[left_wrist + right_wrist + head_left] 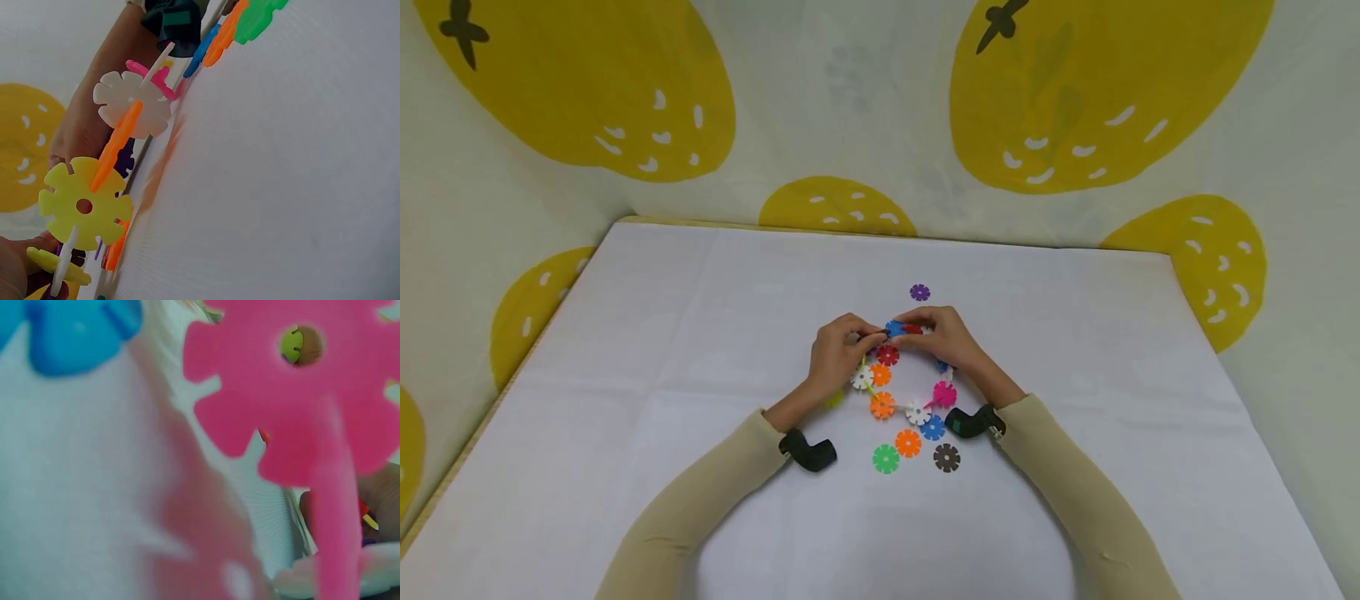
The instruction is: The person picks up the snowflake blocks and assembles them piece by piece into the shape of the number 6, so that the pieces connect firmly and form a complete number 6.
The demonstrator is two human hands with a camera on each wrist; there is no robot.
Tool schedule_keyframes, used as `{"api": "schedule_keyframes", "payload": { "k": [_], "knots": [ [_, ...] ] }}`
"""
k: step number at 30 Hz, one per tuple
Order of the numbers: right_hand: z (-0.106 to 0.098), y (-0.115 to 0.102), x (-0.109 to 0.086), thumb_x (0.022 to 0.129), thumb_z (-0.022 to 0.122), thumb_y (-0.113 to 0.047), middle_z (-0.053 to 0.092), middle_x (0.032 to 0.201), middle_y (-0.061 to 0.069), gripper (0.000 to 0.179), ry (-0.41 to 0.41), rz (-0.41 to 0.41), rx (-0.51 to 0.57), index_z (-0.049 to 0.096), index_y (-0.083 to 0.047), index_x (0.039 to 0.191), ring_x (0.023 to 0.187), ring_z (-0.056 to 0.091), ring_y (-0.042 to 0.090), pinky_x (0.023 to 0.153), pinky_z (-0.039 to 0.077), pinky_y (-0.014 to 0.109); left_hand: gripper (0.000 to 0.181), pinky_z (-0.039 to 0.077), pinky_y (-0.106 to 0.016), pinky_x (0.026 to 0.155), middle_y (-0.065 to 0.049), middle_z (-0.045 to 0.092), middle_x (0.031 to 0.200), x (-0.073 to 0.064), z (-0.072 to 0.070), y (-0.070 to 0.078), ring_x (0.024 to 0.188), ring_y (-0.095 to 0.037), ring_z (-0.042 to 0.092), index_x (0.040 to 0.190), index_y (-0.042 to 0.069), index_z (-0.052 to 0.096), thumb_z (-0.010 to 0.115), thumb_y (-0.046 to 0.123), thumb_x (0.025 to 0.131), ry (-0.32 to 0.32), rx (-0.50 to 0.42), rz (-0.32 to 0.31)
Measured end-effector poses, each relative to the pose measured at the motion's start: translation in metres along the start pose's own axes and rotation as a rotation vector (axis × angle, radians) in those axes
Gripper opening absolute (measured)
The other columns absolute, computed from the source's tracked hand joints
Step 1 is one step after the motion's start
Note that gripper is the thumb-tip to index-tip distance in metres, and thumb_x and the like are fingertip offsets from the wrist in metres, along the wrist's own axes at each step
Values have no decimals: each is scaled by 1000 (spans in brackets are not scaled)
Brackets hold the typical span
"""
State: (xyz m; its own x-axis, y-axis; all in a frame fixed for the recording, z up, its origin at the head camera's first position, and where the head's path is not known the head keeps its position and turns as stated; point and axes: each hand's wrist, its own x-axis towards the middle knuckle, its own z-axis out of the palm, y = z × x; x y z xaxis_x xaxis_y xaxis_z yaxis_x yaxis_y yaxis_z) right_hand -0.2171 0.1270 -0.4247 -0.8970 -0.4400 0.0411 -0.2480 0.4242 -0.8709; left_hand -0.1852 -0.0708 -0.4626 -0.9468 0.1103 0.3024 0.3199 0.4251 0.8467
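Notched plastic discs are joined by their slots into a loop, with a white disc (917, 413), an orange disc (882, 406) and a pink disc (944, 394) along its near side. My left hand (837, 350) pinches the loop's far left end, where a dark piece shows at the fingertips. From the other side my right hand (951, 337) grips a blue disc (895, 328) and a red disc (912, 330) of the same chain. A yellow disc (100, 215) hangs by the left fingers in the left wrist view. Pink fills much of the right wrist view. The fingers hide some joints.
Loose discs lie on the white-covered table (700, 333): green (886, 459), orange (908, 443), dark grey (947, 457) and blue (932, 427) at the near side, purple (920, 292) beyond the hands. A patterned cloth (880, 100) hangs behind the table.
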Motion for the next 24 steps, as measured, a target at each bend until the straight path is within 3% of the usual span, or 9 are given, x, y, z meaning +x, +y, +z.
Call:
{"api": "schedule_keyframes", "payload": {
  "k": [7, 19, 24],
  "knots": [
    [5, 32, 10, 82, 79, -12, 70, 110, 19, 35, 25, 7, 60, 71, 4, 113, 106, 63, 32, 96, 48, 45, 11, 47, -28, 72, -6, 70, 85, -2, 3, 2, 80, -19, 61, 89, 4, 77, 74, 14, 87, 38, -10, 53],
    [8, 26, 5, 82, 79, -12, 71, 108, 19, 34, 45, -9, 29, 71, 4, 111, 102, 63, 29, 92, 51, 42, 11, 44, -28, 69, -7, 71, 82, -1, 3, 1, 78, -20, 61, 87, 3, 77, 75, 13, 86, 43, 10, 102],
    [7, 27, 6, 82, 79, -11, 71, 106, 18, 33, 42, -42, -10, 71, 4, 110, 98, 63, 29, 87, 51, 29, 11, 43, -27, 68, -7, 71, 81, -1, 3, 0, 77, -19, 60, 87, 3, 77, 75, 14, 86, 46, 25, 109]
  ]
}}
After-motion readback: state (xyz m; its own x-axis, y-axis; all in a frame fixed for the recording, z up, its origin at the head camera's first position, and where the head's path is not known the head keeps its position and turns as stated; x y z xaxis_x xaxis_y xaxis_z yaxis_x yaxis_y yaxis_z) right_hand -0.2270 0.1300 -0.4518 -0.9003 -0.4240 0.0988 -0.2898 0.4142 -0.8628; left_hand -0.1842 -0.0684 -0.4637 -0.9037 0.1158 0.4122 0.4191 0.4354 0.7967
